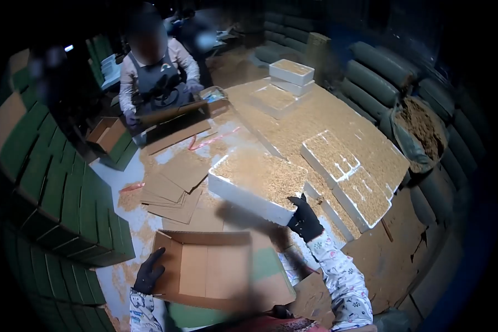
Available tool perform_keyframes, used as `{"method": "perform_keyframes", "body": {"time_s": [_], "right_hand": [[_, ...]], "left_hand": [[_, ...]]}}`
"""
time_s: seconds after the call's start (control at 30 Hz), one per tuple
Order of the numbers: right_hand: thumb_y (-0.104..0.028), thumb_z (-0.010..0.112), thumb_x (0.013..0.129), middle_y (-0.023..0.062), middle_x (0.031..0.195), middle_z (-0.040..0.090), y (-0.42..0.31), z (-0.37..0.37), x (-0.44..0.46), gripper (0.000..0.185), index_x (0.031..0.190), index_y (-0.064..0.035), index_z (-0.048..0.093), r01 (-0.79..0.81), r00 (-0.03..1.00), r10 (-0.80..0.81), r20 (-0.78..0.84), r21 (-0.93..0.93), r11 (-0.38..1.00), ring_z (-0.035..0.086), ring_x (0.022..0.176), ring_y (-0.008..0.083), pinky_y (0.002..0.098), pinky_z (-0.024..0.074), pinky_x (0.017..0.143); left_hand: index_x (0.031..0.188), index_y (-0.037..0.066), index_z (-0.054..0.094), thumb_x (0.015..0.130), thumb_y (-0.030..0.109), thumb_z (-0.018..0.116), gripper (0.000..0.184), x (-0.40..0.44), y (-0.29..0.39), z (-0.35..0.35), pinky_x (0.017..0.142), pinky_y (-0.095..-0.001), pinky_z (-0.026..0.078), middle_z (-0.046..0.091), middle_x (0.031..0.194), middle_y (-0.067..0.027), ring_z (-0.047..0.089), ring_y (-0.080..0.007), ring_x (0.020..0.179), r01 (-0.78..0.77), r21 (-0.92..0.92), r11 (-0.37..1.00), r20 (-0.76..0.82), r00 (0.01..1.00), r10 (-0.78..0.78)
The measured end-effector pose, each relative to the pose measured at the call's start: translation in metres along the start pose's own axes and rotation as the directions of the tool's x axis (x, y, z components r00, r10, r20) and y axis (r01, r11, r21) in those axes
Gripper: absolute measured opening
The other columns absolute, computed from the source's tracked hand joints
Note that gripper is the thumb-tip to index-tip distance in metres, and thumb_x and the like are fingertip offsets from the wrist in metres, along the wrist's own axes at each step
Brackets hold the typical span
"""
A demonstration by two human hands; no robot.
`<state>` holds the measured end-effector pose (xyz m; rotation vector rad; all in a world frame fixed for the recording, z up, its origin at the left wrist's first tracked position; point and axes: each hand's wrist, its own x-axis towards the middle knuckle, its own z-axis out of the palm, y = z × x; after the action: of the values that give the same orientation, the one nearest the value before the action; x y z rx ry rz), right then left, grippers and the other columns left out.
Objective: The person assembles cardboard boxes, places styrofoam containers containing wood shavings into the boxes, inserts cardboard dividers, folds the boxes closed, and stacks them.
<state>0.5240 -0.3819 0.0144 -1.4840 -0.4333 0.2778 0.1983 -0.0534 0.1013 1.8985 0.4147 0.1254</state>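
Note:
My right hand [306, 218], in a black glove, grips the near right corner of a white foam box [249, 195]. That box is heaped with tan sawdust-like material [260, 169] and is tilted, over the white table. My left hand [149, 272], also gloved in black, holds the left wall of an open cardboard box [207, 268]. The inside of this cardboard box is bare brown, and its outside shows green patches. It lies close in front of me, nearer than the foam box.
Flat cardboard pieces [174, 185] lie on the table. Green boxes [66, 188] are stacked at left. Sawdust-covered foam boxes [337, 157] stand at right, near filled sacks [373, 72] and an open sack [418, 133]. Across the table, a co-worker [160, 77] handles another cardboard box [174, 119].

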Motion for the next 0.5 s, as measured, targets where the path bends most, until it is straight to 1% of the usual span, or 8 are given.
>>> {"method": "perform_keyframes", "body": {"time_s": [0.07,0.13,0.2,0.3,0.33,0.37,0.4,0.5], "right_hand": [[0.0,0.058,0.067,0.0168,0.116,0.037,-0.042,0.015,-0.014,0.054,0.116,-0.0096,0.039,0.23,0.965,-0.195,0.177,-0.208,0.951,0.041,0.101,0.0282,0.0392,0.0429,0.075],[0.008,0.052,0.06,0.0245,0.129,0.023,-0.085,0.035,-0.03,0.053,0.11,-0.007,0.046,0.52,0.831,-0.435,0.347,-0.209,0.828,0.025,0.118,0.0358,0.044,0.0335,0.089],[0.01,0.05,0.058,0.0255,0.137,0.015,-0.113,0.053,-0.051,0.058,0.113,-0.0067,0.044,0.6,0.755,-0.501,0.423,-0.138,0.788,0.016,0.128,0.0376,0.0451,0.0272,0.097],[0.006,0.052,0.061,0.0171,0.141,0.012,-0.136,0.078,-0.082,0.074,0.129,-0.0097,0.028,0.099,0.9,-0.151,0.408,0.147,0.984,0.014,0.13,0.0316,0.0408,0.0222,0.101],[0.002,0.052,0.063,0.0128,0.142,0.012,-0.159,0.089,-0.098,0.082,0.136,-0.0117,0.018,-0.391,0.894,0.26,0.365,0.352,0.851,0.016,0.129,0.027,0.0394,0.0235,0.101],[-0.003,0.052,0.067,0.0071,0.142,0.012,-0.153,0.081,-0.106,0.088,0.139,-0.0135,0.002,-0.41,0.859,0.291,0.42,0.227,0.883,0.017,0.128,0.0201,0.0356,0.0244,0.1],[-0.003,0.053,0.066,0.0087,0.143,0.009,-0.166,0.084,-0.118,0.087,0.138,-0.012,0.005,-0.495,0.821,0.336,0.461,0.283,0.821,0.013,0.129,0.0195,0.032,0.0205,0.102],[-0.003,0.057,0.066,0.0086,0.142,0.01,-0.141,0.061,-0.147,0.09,0.138,-0.0118,0.004,-0.373,0.816,0.325,0.478,0.006,0.928,0.013,0.129,0.0194,0.0324,0.0147,0.104]], "left_hand": [[0.128,0.0,0.034,0.084,0.024,0.047,0.052,0.007,0.005,0.008,0.102,-0.0311,0.021,0.037,0.131,-0.0116,0.032,-0.0221,0.123,-0.015,-0.073,0.997,-0.006,1.0,0.015],[0.129,0.001,0.033,0.09,0.029,0.039,0.049,0.016,-0.003,0.019,0.102,-0.0309,0.021,0.036,0.132,-0.0109,0.031,-0.0214,0.123,-0.039,-0.165,0.985,-0.053,0.998,0.03],[0.129,0.002,0.033,0.093,0.038,0.03,0.051,0.041,-0.017,0.041,0.101,-0.032,0.026,0.037,0.131,-0.01,0.035,-0.0198,0.121,-0.023,-0.409,0.912,-0.093,0.996,-0.017],[0.129,0.002,0.033,0.092,0.044,0.023,0.057,0.043,-0.003,0.045,0.098,-0.0326,0.032,0.038,0.13,-0.0091,0.039,-0.0191,0.118,-0.006,-0.699,0.715,-0.099,0.991,-0.089],[0.129,0.002,0.033,0.092,0.046,0.021,0.058,0.041,0.001,0.04,0.096,-0.0327,0.035,0.039,0.129,-0.0089,0.042,-0.0197,0.115,0.1,-0.834,0.542,0.042,0.992,-0.119],[0.129,0.002,0.031,0.092,0.044,0.022,0.057,0.037,0.011,0.037,0.096,-0.0318,0.035,0.039,0.129,-0.0096,0.042,-0.0192,0.114,0.192,-0.863,0.467,0.119,0.976,-0.182],[0.13,0.001,0.03,0.093,0.041,0.023,0.055,0.031,0.017,0.037,0.096,-0.0309,0.035,0.039,0.129,-0.0103,0.042,-0.0188,0.114,0.281,-0.881,0.38,0.202,0.951,-0.234],[0.131,-0.003,0.024,0.093,0.012,0.029,0.041,0.059,-0.106,0.06,0.096,-0.026,0.032,0.037,0.129,-0.0131,0.04,-0.0155,0.114,0.255,-0.916,-0.309,0.255,0.966,0.04]]}}
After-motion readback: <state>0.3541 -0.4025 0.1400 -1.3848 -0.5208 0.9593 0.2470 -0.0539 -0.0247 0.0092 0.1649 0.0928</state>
